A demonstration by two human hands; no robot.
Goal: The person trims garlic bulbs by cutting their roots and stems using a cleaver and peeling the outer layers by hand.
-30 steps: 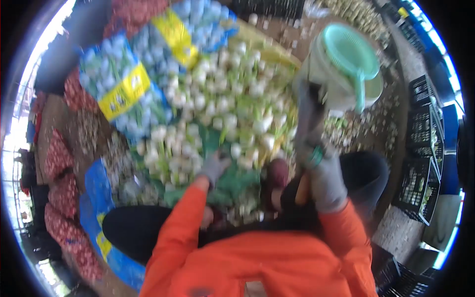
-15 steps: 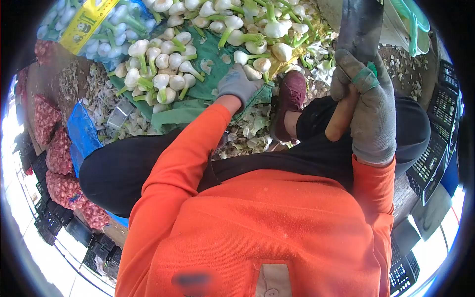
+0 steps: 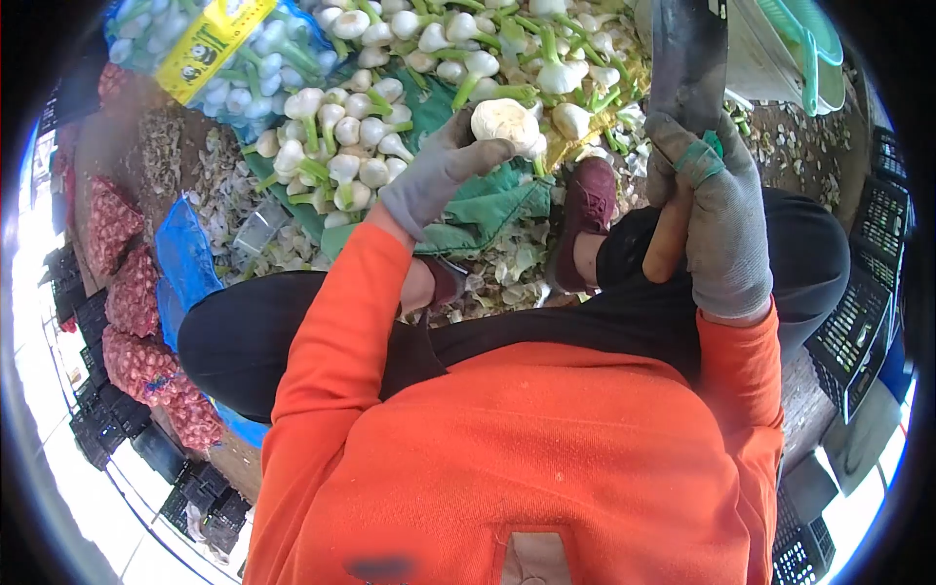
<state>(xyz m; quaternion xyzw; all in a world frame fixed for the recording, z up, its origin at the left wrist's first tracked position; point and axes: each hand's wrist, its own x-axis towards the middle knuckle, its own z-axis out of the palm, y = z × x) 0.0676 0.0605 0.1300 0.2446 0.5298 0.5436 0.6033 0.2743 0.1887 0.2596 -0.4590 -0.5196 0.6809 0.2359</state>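
Observation:
A whitish garlic bulb (image 3: 505, 123) sits in the grip of my left hand (image 3: 429, 183), which wears a grey glove. Its root side faces up toward me. My gloved right hand (image 3: 729, 229) is wrapped around the wooden handle of a large knife (image 3: 688, 68), and the broad dark blade points away from me. Green tape circles a finger of that glove. Beyond my left hand, a pile of garlic bulbs with cut green stems (image 3: 341, 146) lies on a green cloth (image 3: 487, 214). More garlic spreads out toward the far side.
At the far left stands a blue mesh bag of garlic (image 3: 239, 73) with a yellow label. Red net sacks (image 3: 132, 292) line the left side. Black crates (image 3: 858, 283) and a pale bin (image 3: 780, 58) with a green basket (image 3: 811, 58) stand on the right. Peelings litter the ground.
My left hand has lifted a garlic bulb from the cloth and drawn it up toward me. My right hand keeps its hold on the knife, shifted only slightly.

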